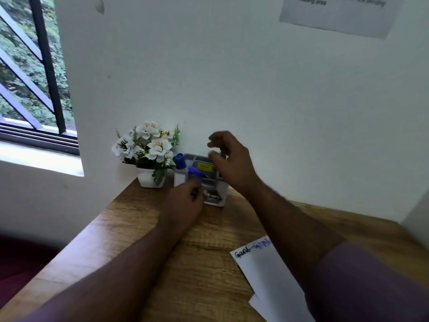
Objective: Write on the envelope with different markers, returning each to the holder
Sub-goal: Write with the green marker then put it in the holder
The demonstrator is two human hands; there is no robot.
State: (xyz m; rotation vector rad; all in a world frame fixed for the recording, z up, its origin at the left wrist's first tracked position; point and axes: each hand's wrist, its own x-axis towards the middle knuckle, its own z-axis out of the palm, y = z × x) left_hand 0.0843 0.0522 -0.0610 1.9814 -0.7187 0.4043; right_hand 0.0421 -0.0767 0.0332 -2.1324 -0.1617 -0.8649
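Reaching over the wooden desk [144, 233], both hands meet at the grey-and-white plastic marker holder [180, 178] that stands near the white wall, and everything else is placed from that holder. A yellow label [205, 167] sits inside its rear compartment, too blurred to read, and the front face carries a dark sticker [214, 196] showing only the letters "OP" beside the left hand. A blue-capped marker [180, 161] stands upright in the holder's left compartment, cap up, its long axis vertical. A second blue marker [194, 171] lies tilted across the middle of the holder, its blue end pointing up and left. The left hand [184, 202] is curled just in front of the holder, fingers together; whether it grips that tilted marker cannot be told through the blur. The right hand [228, 162] hovers over the holder's right side with fingers loosely spread and bent, clamped on nothing visible. Just left of the holder stands a white pot of white artificial flowers [148, 156]. Well in front of the holder and to its right, the white paper envelope [269, 275] lies flat on the desk, its long axis running away diagonally, bearing a black handwritten word, possibly "Gantt", followed by blue scribble. High above the holder, a grey paper notice [336, 15] on the wall reads "mailing area" in part.
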